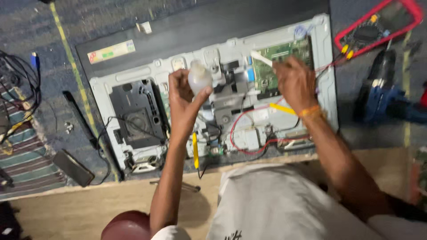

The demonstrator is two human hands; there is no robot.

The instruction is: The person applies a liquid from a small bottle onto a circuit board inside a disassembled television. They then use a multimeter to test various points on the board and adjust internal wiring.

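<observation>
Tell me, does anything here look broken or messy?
The flat screen set lies face down with its back cover off, so the green circuit board and red wires are bare. The left hand holds a small pale bottle, the right hand a white brush. No spill shows.

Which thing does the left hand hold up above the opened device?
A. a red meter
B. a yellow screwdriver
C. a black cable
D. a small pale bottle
D: the left hand grips a small pale bottle in its fingers, above the device, while the right hand holds a white stick by the green board.
</observation>
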